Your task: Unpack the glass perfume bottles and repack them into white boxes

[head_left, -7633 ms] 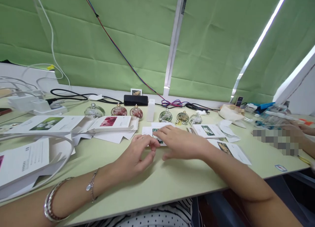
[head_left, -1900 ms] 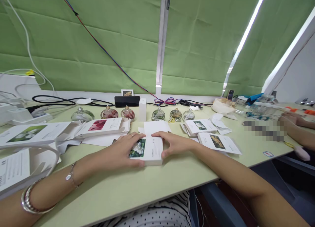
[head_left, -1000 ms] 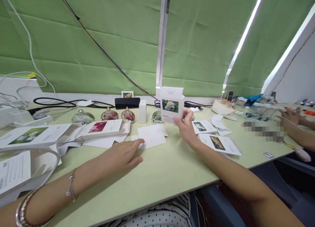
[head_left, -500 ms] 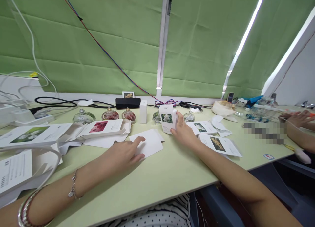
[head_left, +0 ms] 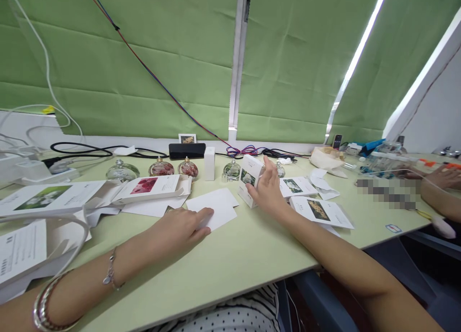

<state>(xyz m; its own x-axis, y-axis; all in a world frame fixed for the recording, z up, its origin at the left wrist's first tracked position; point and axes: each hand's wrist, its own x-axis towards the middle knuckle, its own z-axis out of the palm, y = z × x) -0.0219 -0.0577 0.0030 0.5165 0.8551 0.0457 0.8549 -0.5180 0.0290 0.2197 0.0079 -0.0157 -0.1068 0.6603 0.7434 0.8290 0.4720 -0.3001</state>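
My right hand (head_left: 269, 188) is around a small upright white box (head_left: 251, 178) with a white-flower picture. Its thumb touches the picture side and its fingers are at the right edge. The box stands slightly turned, seemingly on the table. Lying on white sheets (head_left: 225, 217) of paper or card, my left hand (head_left: 182, 224) has its fingers loosely stretched and grips nothing. Behind the small box stands a round clear glass bottle (head_left: 231, 169); another plain white box (head_left: 209, 164) is upright to its left.
Flattened flower-print cartons (head_left: 46, 196) cover the left side. Round pink bottles (head_left: 162, 168) stand behind them, near a black phone-like slab (head_left: 187, 151). More printed cartons (head_left: 322, 212) lie beyond my right wrist. At far right are another person's hands (head_left: 439, 178).
The small box has turned and come down, showing its side and top. My right fingers have shifted up along its edge. My left hand has barely moved.
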